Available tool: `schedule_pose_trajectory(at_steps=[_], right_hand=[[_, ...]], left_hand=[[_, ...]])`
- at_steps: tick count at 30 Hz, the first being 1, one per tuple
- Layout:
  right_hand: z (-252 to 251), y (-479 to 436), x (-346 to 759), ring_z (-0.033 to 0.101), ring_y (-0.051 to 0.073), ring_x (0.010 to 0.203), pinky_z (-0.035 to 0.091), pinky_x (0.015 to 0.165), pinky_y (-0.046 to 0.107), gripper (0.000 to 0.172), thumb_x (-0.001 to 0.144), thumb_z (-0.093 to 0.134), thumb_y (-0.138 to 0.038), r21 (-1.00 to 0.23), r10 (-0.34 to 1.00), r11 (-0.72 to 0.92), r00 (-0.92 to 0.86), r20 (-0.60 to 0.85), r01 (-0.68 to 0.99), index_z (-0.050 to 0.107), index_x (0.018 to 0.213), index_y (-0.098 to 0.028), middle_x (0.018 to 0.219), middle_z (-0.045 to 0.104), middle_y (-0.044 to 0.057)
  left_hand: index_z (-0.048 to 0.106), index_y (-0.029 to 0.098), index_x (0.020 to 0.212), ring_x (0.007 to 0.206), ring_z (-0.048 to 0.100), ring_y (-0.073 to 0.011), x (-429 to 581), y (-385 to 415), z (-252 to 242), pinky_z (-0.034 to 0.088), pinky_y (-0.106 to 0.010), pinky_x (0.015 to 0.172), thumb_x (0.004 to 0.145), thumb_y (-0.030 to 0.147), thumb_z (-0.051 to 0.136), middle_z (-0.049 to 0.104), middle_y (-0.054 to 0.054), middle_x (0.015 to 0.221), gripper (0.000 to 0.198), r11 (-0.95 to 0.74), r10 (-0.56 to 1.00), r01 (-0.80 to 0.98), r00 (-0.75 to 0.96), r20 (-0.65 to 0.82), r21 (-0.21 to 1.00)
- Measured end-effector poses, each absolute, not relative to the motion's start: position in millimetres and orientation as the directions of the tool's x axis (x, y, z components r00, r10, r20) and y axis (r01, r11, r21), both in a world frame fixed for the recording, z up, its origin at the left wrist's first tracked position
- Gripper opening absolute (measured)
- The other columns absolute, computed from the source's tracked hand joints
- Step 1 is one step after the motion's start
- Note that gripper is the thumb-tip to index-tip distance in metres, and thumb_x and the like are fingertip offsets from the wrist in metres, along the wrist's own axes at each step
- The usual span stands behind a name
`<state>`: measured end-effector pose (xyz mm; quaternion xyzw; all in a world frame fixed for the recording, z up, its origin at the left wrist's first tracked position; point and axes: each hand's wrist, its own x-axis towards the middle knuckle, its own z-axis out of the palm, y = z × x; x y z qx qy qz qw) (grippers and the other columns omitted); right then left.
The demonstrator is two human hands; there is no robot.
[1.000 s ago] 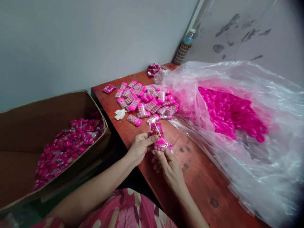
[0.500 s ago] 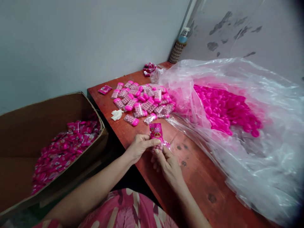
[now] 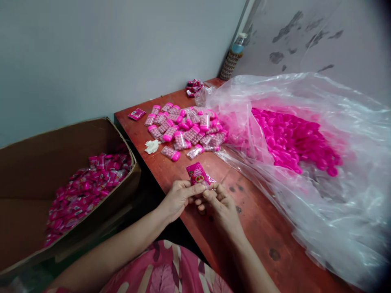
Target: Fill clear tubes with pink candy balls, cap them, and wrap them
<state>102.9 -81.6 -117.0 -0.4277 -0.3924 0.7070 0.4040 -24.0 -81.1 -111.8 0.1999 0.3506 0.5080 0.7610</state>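
Observation:
Between my two hands, above the front of the red table, is a pink printed candy packet (image 3: 196, 173), tilted to the left. My left hand (image 3: 180, 198) pinches its lower part with the thumb on top. The fingers of my right hand (image 3: 220, 203) are closed at the packet's lower right corner, where a shiny clear edge shows. Just beyond my hands lies a pile of small clear candy boxes (image 3: 192, 132) with pink caps and round pale pink candies inside. My fingers hide the packet's bottom end.
To the left stands a cardboard box (image 3: 18, 150) holding many pink packets (image 3: 88, 187). A large clear plastic bag (image 3: 342, 215) of bright pink plastic pieces (image 3: 290, 138) covers the table's right side. White crumpled scrap (image 3: 152, 146), a flat packet (image 3: 136, 114) and a bottle (image 3: 232, 57) are farther back.
The packet has tipped to the left and its top has shifted left. My right fingers have moved up to its lower right corner. The whole view has shifted slightly.

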Motion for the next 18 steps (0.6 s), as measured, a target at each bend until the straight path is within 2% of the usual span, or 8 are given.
schedule_pose_trajectory(at_steps=[3,6,9,10,12,14,16,18], right_hand=[[-111.3,-76.3,96.0,0.057,0.011,0.046,0.038,0.037,0.016,0.026,0.075,0.066,-0.036,-0.899,0.904,-0.374,-0.308,-0.297,-0.23,0.047,0.083,-0.019,0.062,0.063,-0.001],[-105.1,-69.1,109.3,0.06,0.013,0.052,0.046,0.045,0.02,0.025,0.076,0.066,-0.035,-0.919,0.922,-0.327,-0.285,-0.26,-0.22,0.049,0.084,-0.019,0.07,0.066,0.002],[-103.0,-61.7,140.5,0.061,0.013,0.056,0.049,0.051,0.023,0.023,0.076,0.064,-0.037,-0.964,0.969,-0.222,-0.144,-0.201,-0.15,0.053,0.081,-0.017,0.07,0.065,0.002],[-103.7,-60.2,151.0,0.06,0.013,0.056,0.048,0.051,0.022,0.024,0.076,0.064,-0.038,-0.974,0.977,-0.202,-0.096,-0.193,-0.104,0.054,0.079,-0.017,0.07,0.065,0.003],[-107.1,-59.5,167.0,0.059,0.012,0.056,0.046,0.049,0.021,0.026,0.076,0.064,-0.04,-0.981,0.98,-0.196,-0.027,-0.195,-0.016,0.055,0.078,-0.016,0.07,0.064,0.003],[-112.2,-62.0,174.5,0.058,0.012,0.055,0.045,0.048,0.021,0.026,0.076,0.063,-0.041,-0.979,0.979,-0.202,-0.008,-0.202,0.035,0.056,0.078,-0.016,0.068,0.062,0.002],[-117.9,-66.3,175.6,0.057,0.011,0.055,0.045,0.049,0.02,0.025,0.077,0.062,-0.041,-0.978,0.979,-0.201,-0.022,-0.202,0.057,0.056,0.079,-0.016,0.066,0.061,0.001],[-122.9,-70.7,174.7,0.057,0.011,0.056,0.045,0.051,0.02,0.023,0.079,0.061,-0.04,-0.977,0.978,-0.199,-0.047,-0.203,0.077,0.056,0.08,-0.017,0.066,0.06,0.0]], left_hand=[[0.064,0.004,0.064,0.053,0.06,-0.0145,-32.9,-86.0,-103.9,0.05,-0.027,0.053,0.067,0.022,0.073,0.063,-0.007,0.06,0.02,0.303,0.943,-0.677,0.114,-0.311,0.67],[0.064,0.01,0.069,0.08,0.066,-0.0196,-63.8,-85.2,-93.0,0.052,-0.033,0.078,0.068,0.025,0.074,0.07,-0.008,0.082,0.018,0.052,0.946,-0.714,-0.188,-0.263,0.698],[0.066,0.016,0.085,0.092,0.064,-0.0193,-93.3,-80.9,-90.2,0.047,-0.035,0.09,0.072,0.04,0.069,0.07,-0.006,0.093,0.028,-0.211,0.872,-0.593,-0.474,-0.124,0.777],[0.066,0.017,0.092,0.094,0.064,-0.0204,-96.0,-79.7,-92.7,0.046,-0.037,0.091,0.073,0.041,0.067,0.069,-0.007,0.097,0.031,-0.219,0.858,-0.504,-0.507,-0.081,0.836],[0.065,0.019,0.103,0.1,0.061,-0.0236,-86.9,-78.5,-102.1,0.044,-0.04,0.095,0.075,0.038,0.066,0.066,-0.009,0.107,0.034,-0.132,0.906,-0.208,-0.422,0.033,0.969],[0.061,0.02,0.112,0.112,0.053,-0.0266,-63.0,-77.9,-115.1,0.036,-0.044,0.101,0.075,0.036,0.067,0.06,-0.009,0.119,0.041,-0.133,0.975,0.221,-0.145,0.168,0.966],[0.057,0.019,0.118,0.123,0.041,-0.0299,-35.8,-76.5,-128.4,0.026,-0.05,0.106,0.074,0.036,0.067,0.052,-0.011,0.127,0.048,-0.315,0.948,0.545,0.149,0.28,0.777],[0.057,0.017,0.117,0.127,0.035,-0.0323,-16.1,-74.0,-139.7,0.022,-0.055,0.106,0.078,0.035,0.063,0.05,-0.013,0.13,0.043,-0.435,0.9,0.694,0.316,0.3,0.574]])
